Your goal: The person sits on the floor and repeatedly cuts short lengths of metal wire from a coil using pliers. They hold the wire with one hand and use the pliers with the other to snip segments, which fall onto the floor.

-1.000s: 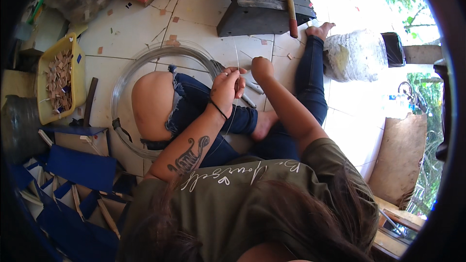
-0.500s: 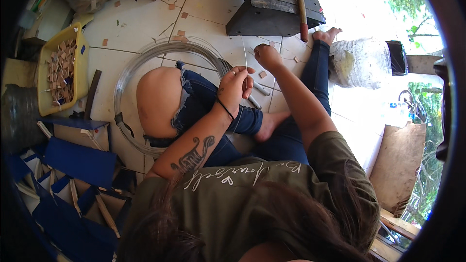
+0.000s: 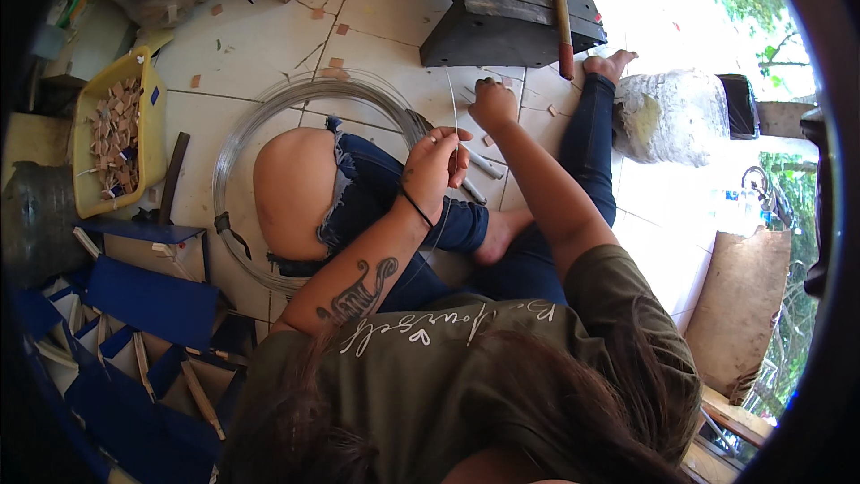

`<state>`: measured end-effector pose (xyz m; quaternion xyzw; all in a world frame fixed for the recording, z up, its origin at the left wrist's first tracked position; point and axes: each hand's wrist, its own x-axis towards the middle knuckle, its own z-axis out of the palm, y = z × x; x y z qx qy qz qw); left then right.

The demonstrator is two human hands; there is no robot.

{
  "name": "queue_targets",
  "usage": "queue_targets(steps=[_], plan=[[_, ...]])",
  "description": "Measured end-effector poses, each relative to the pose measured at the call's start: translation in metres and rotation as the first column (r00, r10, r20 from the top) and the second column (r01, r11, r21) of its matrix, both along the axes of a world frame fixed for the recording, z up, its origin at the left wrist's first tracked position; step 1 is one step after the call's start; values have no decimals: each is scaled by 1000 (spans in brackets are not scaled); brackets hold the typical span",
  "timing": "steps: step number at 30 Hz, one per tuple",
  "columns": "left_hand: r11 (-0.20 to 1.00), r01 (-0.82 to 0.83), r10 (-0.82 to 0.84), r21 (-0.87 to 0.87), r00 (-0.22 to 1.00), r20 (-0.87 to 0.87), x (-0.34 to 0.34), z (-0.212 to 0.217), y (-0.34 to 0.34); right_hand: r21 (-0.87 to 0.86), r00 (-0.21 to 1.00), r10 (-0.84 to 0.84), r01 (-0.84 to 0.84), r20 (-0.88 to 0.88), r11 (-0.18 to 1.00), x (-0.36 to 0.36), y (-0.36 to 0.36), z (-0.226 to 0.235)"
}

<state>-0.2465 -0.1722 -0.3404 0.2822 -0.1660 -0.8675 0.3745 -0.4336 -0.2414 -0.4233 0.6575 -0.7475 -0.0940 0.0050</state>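
My left hand [image 3: 437, 161] is closed in a pinch around a thin wire [image 3: 454, 108], which runs up toward the black stand and down past my wrist. To its right and slightly farther off, my right hand [image 3: 494, 106] is curled into a fist low over the tiles. What its fingers hold, if anything, is hidden. A large coil of grey wire [image 3: 235, 139] lies around my bent left knee, with a dark tie on its left side. Two grey tubular handles [image 3: 484, 167] lie on the floor just right of my left hand; their other end is partly hidden.
A black stand [image 3: 502, 27] bears a wooden-handled hammer [image 3: 562, 18]. At left, a yellow basket [image 3: 150, 139] holds small brown pieces, above blue divided boxes [image 3: 152, 291]. A plastic-wrapped roll [image 3: 672, 116] stands right. Brown squares litter the tiles. Another person's foot shows at the top.
My right fist has turned a little, its knuckles now facing more away from me. The left hand keeps its pinch on the wire, and the whole view has shifted slightly.
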Motion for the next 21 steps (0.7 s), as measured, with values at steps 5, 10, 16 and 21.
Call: queue_targets(steps=[5, 10, 16, 21], plan=[[1000, 14, -14, -9, 1000, 28, -3, -1, 1, 65, 999, 41, -41, -1, 997, -11, -1, -3], [1000, 14, -14, -11, 999, 33, -2, -1, 2, 84, 986, 151, -145, -71, 986, -16, -3, -14], [1000, 15, -14, -18, 999, 48, -2, 0, 0, 202, 997, -42, 28, 66, 979, -19, -9, -10], [1000, -14, 15, -4, 999, 28, 1, 2, -1, 63, 889, -136, 120, 438, 991, -8, 16, 43]])
